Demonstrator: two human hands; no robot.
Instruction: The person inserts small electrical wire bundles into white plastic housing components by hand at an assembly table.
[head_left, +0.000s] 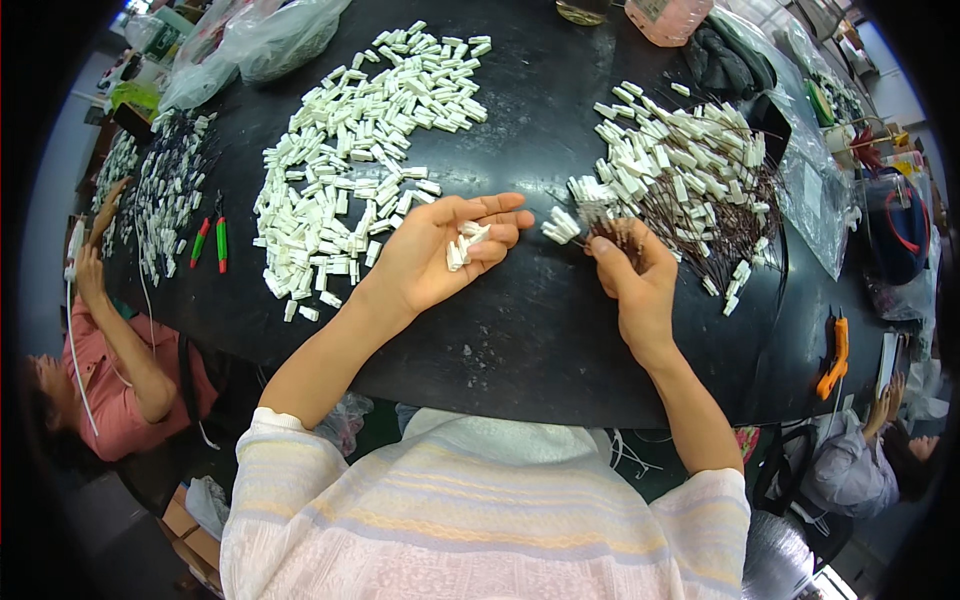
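**Loose housings cupped on one side, brown wires pinched on the other**

Head view: At the centre of the frame, the left hand (428, 252) is palm-up and unclenched, its fingers slightly curled around a few white connector housings (457, 256). The hollow of the palm likely serves as a small dish, keeping loose pieces within reach of the fingertips.

Right of centre, the right hand (640, 285) grips a bundle of brown wires (622, 238) between thumb and fingers. White housings on the wire ends (562, 226) point left, toward the other palm; that grip probably keeps the thin strands together and the ends exposed.

In the upper centre-left, a spread of loose white housings (390, 110) lies on the black table (500, 345). In the upper right, a heap of wired housings (675, 150) lies tangled with brown leads. The gap between the piles seems to separate bare pieces from wired ones, each nearest the hand holding its kind.

Two tools with red-and-green handles (221, 243) lie left of the loose spread, and an orange tool (836, 357) sits at the lower right, both apart from the piles, perhaps to leave the middle free for handwork.
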